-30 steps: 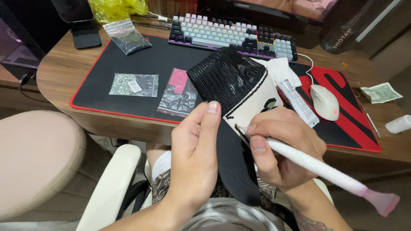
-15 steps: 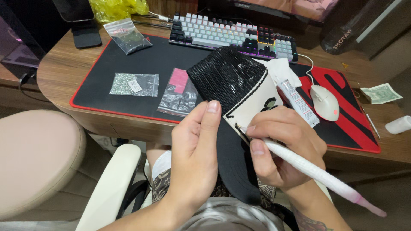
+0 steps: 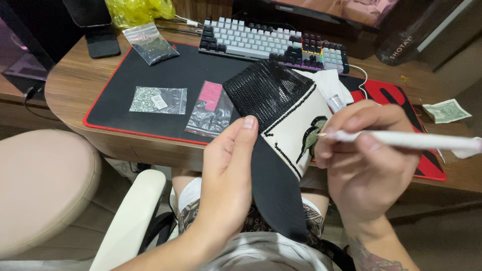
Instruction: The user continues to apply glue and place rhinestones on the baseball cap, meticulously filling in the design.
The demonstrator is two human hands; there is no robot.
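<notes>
Since the earlier frame my right hand (image 3: pixel 369 160) has swung the long white pen-shaped applicator tool (image 3: pixel 401 140) from a downward slant to nearly level, its tip now at the green motif on the cream front panel of the black mesh-backed cap (image 3: pixel 281 115); I judge the tip is being brought onto the decoration. Head view: right fingers pinched narrowly round the tool; my left hand (image 3: pixel 228 165) curled about the cap's black brim, thumb along its edge. Cap sits at the desk's near edge, above my lap. Beyond, small clear plastic bags (image 3: pixel 208 108) lie on the black red-edged desk mat (image 3: pixel 115 95), leaving room leftward.
</notes>
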